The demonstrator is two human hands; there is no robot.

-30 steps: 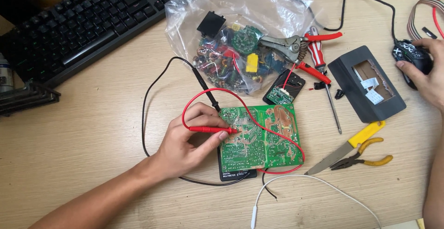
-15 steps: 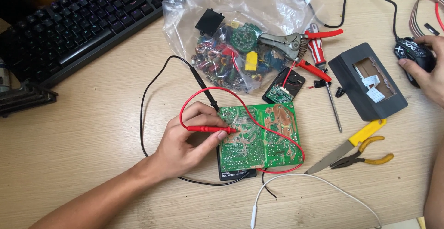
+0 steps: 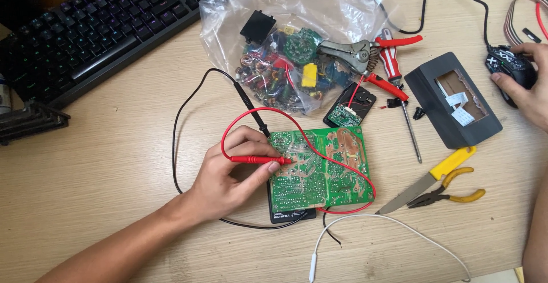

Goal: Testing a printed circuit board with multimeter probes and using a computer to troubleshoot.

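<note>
- A red probe (image 3: pixel 260 159) is pinched in the left hand (image 3: pixel 228 174), its tip pressed onto the green circuit board (image 3: pixel 319 169) at centre, apparently for steady contact.
- A computer mouse (image 3: pixel 510 66) at 2 o'clock is covered by the curled right hand (image 3: pixel 528 83).
- Red and black leads (image 3: pixel 228 124) are looped around the board; a bag of components (image 3: pixel 288 60) sits at 12 o'clock, a knife (image 3: pixel 428 180) and pliers (image 3: pixel 451 194) at 4 o'clock.
</note>
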